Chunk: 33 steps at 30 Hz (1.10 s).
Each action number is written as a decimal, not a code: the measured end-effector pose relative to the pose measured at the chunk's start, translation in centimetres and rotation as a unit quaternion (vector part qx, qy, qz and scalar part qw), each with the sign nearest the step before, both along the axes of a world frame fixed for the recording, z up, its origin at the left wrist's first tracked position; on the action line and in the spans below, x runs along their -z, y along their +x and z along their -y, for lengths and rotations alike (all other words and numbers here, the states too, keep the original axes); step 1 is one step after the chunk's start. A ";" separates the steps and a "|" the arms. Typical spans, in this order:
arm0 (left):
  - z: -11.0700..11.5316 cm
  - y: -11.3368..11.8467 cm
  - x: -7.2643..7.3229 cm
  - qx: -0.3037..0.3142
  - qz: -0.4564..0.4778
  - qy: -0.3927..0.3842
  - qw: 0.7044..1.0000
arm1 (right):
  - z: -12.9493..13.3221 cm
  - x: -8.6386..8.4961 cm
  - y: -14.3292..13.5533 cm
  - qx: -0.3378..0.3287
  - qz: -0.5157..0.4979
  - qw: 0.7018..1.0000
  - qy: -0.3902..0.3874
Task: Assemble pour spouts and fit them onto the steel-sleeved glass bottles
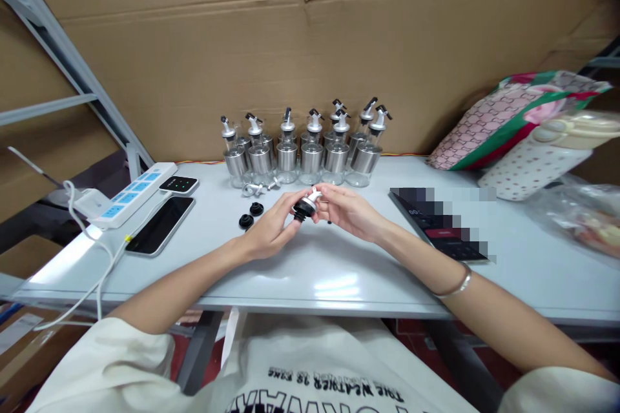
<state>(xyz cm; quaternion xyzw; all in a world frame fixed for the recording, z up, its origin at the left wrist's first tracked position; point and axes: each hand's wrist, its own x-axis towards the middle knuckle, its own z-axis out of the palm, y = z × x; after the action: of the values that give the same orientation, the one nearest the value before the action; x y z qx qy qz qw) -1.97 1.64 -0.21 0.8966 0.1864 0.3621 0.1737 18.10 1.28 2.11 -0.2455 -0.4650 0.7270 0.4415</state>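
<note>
Between my two hands, above the middle of the table, is a pour spout (305,206) with a black ribbed stopper and a silver-white top. My left hand (274,227) grips its black stopper end. The fingers of my right hand (346,210) close on the silver-white top. Just left of my left hand lie black stoppers (251,214) on the table. Behind them are loose silver-white spout tops (260,187). Several glass bottles with steel sleeves (311,158) stand in a group beyond my hands, the front ones with spouts fitted.
On the left are a power strip (138,193), a small device with a lit display (179,184) and a phone (161,226) with white cables. To the right lie a tablet (438,222), a white dotted bottle (537,164), a patterned bag (489,119) and a clear plastic bag (581,219). Cardboard (271,51) lines the back.
</note>
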 end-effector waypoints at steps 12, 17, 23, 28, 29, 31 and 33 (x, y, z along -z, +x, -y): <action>0.1 0.2 -0.1 0.010 0.005 0.032 0.999 | 0.3 0.2 -0.1 -0.048 -0.016 0.997 -0.061; -0.1 0.1 -0.1 0.009 0.017 0.050 0.999 | 0.4 0.2 0.1 -0.082 -0.016 0.995 -0.056; -0.3 0.3 0.1 0.018 0.030 0.072 0.997 | 0.6 0.3 0.3 -0.111 -0.009 0.993 -0.045; -0.2 0.3 0.2 0.030 0.032 0.078 0.996 | 0.5 0.4 0.4 -0.130 -0.015 0.991 -0.043; -0.2 0.3 0.3 0.030 0.027 0.079 0.996 | 0.5 0.4 0.4 -0.131 -0.015 0.990 -0.043; -0.2 0.3 0.3 0.029 0.020 0.082 0.996 | 0.4 0.4 0.5 -0.133 -0.007 0.990 -0.041; -0.2 0.2 0.2 0.022 0.014 0.081 0.996 | 0.3 0.4 0.5 -0.127 0.010 0.991 -0.035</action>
<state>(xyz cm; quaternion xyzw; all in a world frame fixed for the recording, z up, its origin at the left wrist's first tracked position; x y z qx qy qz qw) -1.75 1.84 -0.38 0.9067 0.1342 0.3843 0.1107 18.57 1.00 1.74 -0.2069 -0.4707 0.7909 0.3319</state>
